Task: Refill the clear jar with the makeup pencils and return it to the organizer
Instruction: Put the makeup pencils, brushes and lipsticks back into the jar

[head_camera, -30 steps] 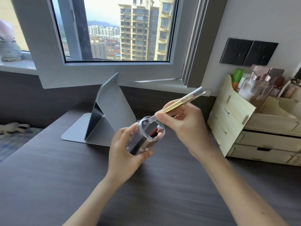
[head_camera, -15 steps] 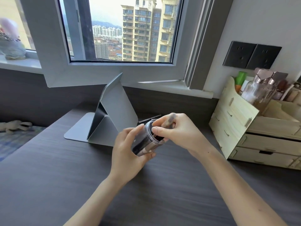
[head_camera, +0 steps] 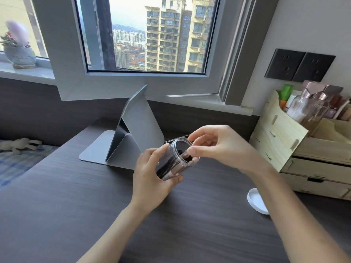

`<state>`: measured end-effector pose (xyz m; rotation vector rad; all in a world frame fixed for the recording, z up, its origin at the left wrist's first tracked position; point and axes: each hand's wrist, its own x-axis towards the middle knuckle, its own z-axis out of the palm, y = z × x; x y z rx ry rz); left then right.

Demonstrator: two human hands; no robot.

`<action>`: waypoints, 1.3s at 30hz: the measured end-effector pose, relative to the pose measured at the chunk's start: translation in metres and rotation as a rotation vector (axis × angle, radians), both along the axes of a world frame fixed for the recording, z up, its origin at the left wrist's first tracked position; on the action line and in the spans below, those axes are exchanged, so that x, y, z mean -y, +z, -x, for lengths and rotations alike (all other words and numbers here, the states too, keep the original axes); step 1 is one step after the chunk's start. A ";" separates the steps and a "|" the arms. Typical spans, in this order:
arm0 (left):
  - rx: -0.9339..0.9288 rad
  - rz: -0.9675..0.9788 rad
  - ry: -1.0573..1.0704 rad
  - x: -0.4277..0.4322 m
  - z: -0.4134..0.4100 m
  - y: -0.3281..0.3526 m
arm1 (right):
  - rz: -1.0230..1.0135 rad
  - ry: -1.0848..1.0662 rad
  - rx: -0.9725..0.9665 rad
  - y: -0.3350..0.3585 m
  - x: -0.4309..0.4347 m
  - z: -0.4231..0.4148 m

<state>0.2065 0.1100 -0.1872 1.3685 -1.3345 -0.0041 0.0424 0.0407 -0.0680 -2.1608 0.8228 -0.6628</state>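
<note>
- Since a second ago the gold pencil that was poking out of the right hand (head_camera: pixel 214 147) has gone into the clear jar (head_camera: pixel 175 158); that hand has dropped to the rim, and the view has swung a bit so a white lid now shows.
- Left hand (head_camera: pixel 152 173) is wrapped around the lower part of the jar, holding it up off the desk (head_camera: pixel 66 205) over the middle of it.
- Jar is a see-through plastic cylinder with a ribbed, threaded neck. It's tilted, long axis running from lower left up to upper right, open mouth pointing toward the right hand and the back edge.
- Inside are dark makeup pencils (head_camera: pixel 171 164) lying along that same axis, plus something shiny and silvery; can't make out more.
- Right hand's thumb and fingertips are loosely curled at the mouth, touching the rim; can't tell if they're pinching anything.
- Round white lid (head_camera: pixel 255 201) lies flat toward the desk's right edge, partly behind the right forearm.
- Pale wooden organizer (head_camera: pixel 281 137) with drawers sits at the back right corner, bottles up top.
- Grey folded tablet stand (head_camera: pixel 136 130) stands behind the jar.
</note>
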 end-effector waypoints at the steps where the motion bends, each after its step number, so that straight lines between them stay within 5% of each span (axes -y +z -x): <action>1: -0.009 0.001 0.006 0.000 -0.001 0.000 | -0.016 0.031 0.045 0.002 0.004 0.005; 4: -0.045 0.013 0.016 0.002 -0.003 0.000 | -0.049 -0.002 0.293 0.000 0.023 0.013; 7: -0.113 0.023 0.011 0.002 -0.005 0.001 | 0.009 -0.283 0.380 -0.025 0.062 0.003; 10: -0.214 0.032 -0.008 0.001 -0.007 0.004 | 0.190 -0.481 -0.083 -0.068 0.109 -0.015; 13: -0.293 0.050 -0.022 0.000 -0.008 0.008 | 0.241 -0.446 -0.519 -0.104 0.143 -0.030; 19: -0.341 0.059 -0.003 -0.002 -0.011 0.010 | 0.597 -0.379 -0.940 -0.129 0.170 -0.041; 23: -0.313 0.041 -0.006 -0.001 -0.011 0.008 | 0.846 -0.348 -1.036 -0.124 0.173 -0.036; 29: -0.275 0.056 -0.016 0.000 -0.010 0.005 | 0.646 -0.328 -0.898 -0.122 0.148 -0.010; 32: -0.260 0.078 -0.021 0.000 -0.010 0.005 | 0.398 -0.417 -0.476 -0.104 0.116 0.010; 35: -0.215 0.085 -0.012 0.001 -0.007 0.005 | 0.206 -0.269 -0.033 -0.074 0.068 0.030; 39: -0.124 0.061 0.008 0.002 -0.004 0.002 | 0.390 -0.174 0.077 -0.026 0.008 0.046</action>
